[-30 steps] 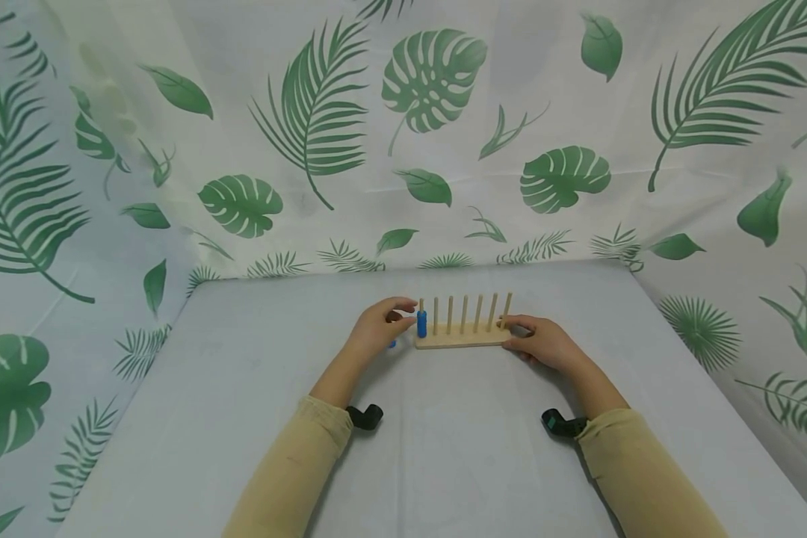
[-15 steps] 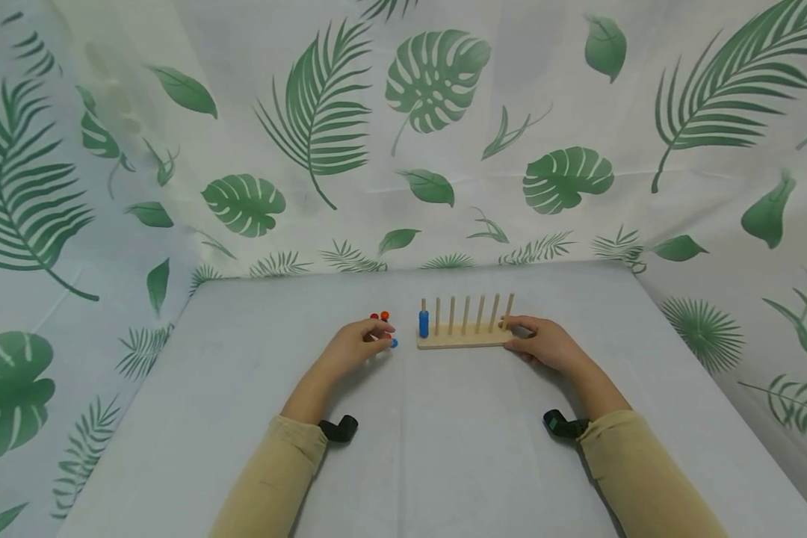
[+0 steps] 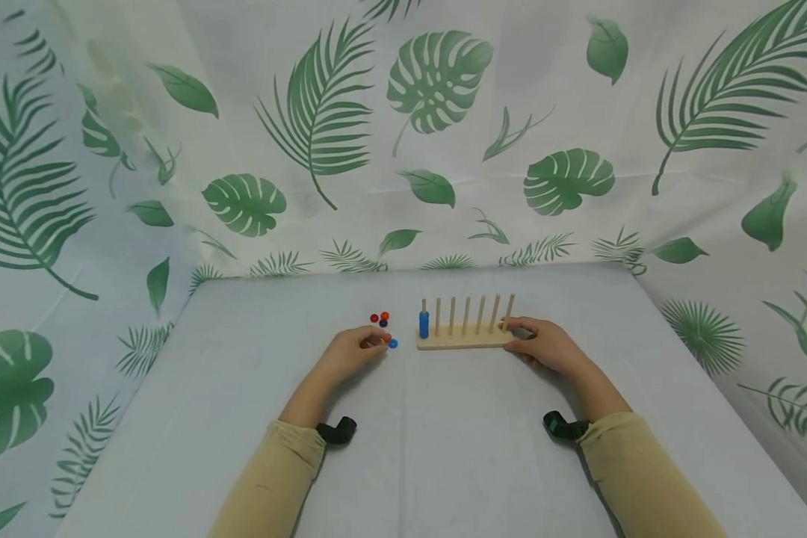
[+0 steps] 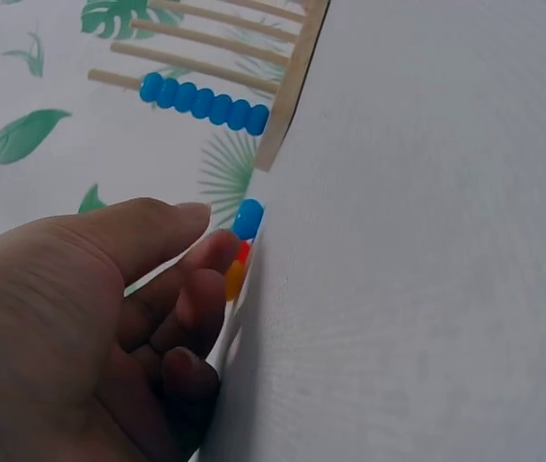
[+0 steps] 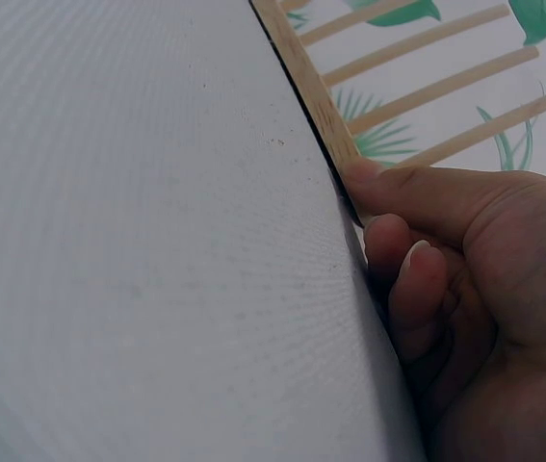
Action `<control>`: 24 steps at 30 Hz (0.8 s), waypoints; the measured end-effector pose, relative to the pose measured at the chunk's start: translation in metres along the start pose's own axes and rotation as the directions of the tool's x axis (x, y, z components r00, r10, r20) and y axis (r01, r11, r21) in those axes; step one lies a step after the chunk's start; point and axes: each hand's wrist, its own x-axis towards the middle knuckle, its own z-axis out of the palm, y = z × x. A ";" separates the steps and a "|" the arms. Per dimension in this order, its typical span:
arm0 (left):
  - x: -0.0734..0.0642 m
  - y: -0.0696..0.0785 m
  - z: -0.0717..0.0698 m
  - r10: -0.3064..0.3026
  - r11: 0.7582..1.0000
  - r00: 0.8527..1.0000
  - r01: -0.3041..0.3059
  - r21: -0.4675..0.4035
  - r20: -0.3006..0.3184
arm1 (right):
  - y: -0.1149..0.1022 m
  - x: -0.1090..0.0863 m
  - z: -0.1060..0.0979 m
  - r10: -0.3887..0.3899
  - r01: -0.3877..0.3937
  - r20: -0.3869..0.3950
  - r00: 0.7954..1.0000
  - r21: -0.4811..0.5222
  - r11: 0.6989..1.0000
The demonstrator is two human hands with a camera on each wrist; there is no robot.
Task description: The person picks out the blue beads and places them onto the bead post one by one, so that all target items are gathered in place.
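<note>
A wooden peg rack (image 3: 460, 341) stands on the table with a row of upright pegs. Several blue beads (image 3: 424, 325) are stacked on its leftmost peg; the other pegs are bare. My right hand (image 3: 543, 342) grips the rack's right end, thumb (image 5: 388, 188) along the base. Left of the rack, my left hand (image 3: 348, 353) is low over the table, fingers loosely bent and thumb apart from the index finger, nothing held between them. Right at its fingertips lie a loose blue bead (image 4: 247, 219), a red bead (image 4: 245, 252) and an orange bead (image 4: 234, 282).
Just behind the left hand, a red bead (image 3: 374, 318), an orange bead (image 3: 385, 315) and a purple bead (image 3: 383, 323) lie together. A white cloth covers the table (image 3: 444, 433). Leaf-patterned curtains (image 3: 350, 149) hang behind and at both sides.
My left hand has moved left and toward me, from beside the leftmost peg to the loose beads, uncovering those behind it. The right hand stays at the rack's end.
</note>
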 end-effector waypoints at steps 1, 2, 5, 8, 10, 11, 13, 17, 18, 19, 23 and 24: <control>0.000 0.000 0.001 -0.005 1.000 1.000 0.005 -0.002 -0.005 | 0.000 0.000 0.000 0.001 -0.001 0.001 1.000 0.002 1.000; 0.000 0.000 0.001 -0.006 1.000 1.000 0.006 0.000 -0.009 | -0.001 0.000 0.000 0.002 -0.002 0.000 1.000 0.002 1.000; 0.000 0.000 0.002 -0.009 1.000 1.000 0.009 0.001 -0.016 | -0.001 0.000 0.000 0.006 -0.006 -0.002 1.000 -0.001 1.000; 0.000 0.001 0.004 0.000 1.000 1.000 0.000 0.017 -0.015 | -0.001 0.000 0.000 0.006 -0.006 -0.002 1.000 -0.006 1.000; 0.000 0.002 0.005 0.003 0.999 1.000 -0.003 0.034 -0.010 | -0.001 0.000 0.000 0.004 -0.004 0.001 1.000 -0.008 1.000; 0.000 0.003 0.005 0.005 0.999 1.000 -0.005 0.047 -0.007 | -0.001 0.000 0.000 0.004 -0.004 0.001 1.000 -0.010 1.000; 0.000 0.004 0.006 0.013 0.997 1.000 -0.013 0.072 0.004 | -0.001 0.000 0.000 0.007 -0.007 -0.002 1.000 -0.010 1.000; -0.001 0.006 0.007 0.016 0.994 1.000 -0.018 0.104 0.017 | -0.001 0.000 -0.001 0.007 -0.007 -0.002 1.000 -0.009 1.000; -0.001 0.006 0.007 0.016 0.994 1.000 -0.017 0.108 0.016 | -0.001 0.000 0.000 0.006 -0.006 -0.001 1.000 -0.007 1.000; -0.001 0.006 0.008 0.016 0.994 1.000 -0.017 0.110 0.015 | -0.001 0.000 0.000 0.005 -0.005 0.001 1.000 -0.006 1.000; 0.000 0.004 0.009 0.036 0.988 0.999 -0.037 0.150 0.014 | -0.001 0.001 0.000 0.005 -0.005 0.001 1.000 -0.006 1.000; 0.000 0.003 0.009 0.041 0.985 0.999 -0.043 0.166 0.016 | -0.001 0.001 0.000 0.006 -0.006 0.000 1.000 -0.007 1.000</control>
